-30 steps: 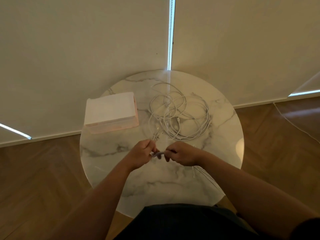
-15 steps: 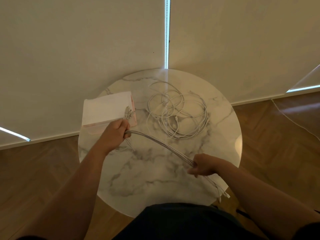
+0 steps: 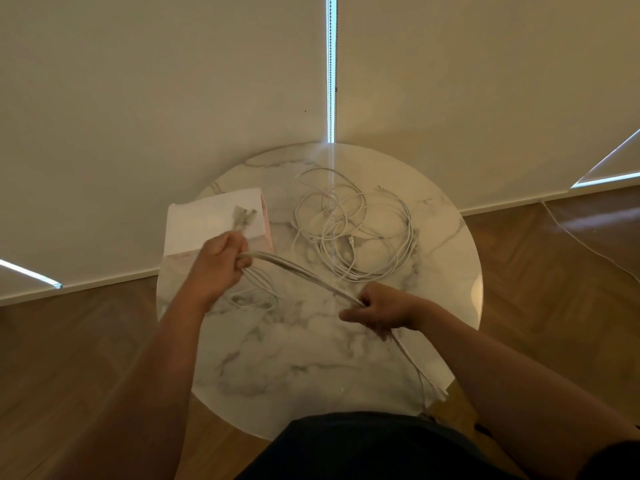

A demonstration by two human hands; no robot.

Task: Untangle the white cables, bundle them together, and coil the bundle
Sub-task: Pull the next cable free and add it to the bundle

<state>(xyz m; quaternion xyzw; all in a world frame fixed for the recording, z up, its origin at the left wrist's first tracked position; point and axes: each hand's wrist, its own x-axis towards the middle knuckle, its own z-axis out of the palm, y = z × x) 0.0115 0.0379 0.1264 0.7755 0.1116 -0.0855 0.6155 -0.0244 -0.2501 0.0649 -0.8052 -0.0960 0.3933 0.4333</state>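
A bundle of white cables [image 3: 304, 273] stretches taut above the round marble table [image 3: 311, 358]. My left hand [image 3: 216, 263] grips one end of it near the table's left side, and the connector tips [image 3: 242, 216] stick up past my fingers. My right hand [image 3: 384, 308] grips the bundle further along, toward the right. Behind that hand the cable tails [image 3: 415, 368] run down over the table's front right edge. A loose tangle of more white cables [image 3: 353, 226] lies on the far half of the table, apart from both hands.
A pale pink box [image 3: 214, 221] stands at the table's far left, just behind my left hand. Blinds close off the wall behind. Wooden floor surrounds the table, and a thin white cord [image 3: 581, 242] lies on it at the right.
My hands started together at the table's centre. The left hand pulled up and left toward the box while the right slid along the bundle to the right, stretching it out straight.
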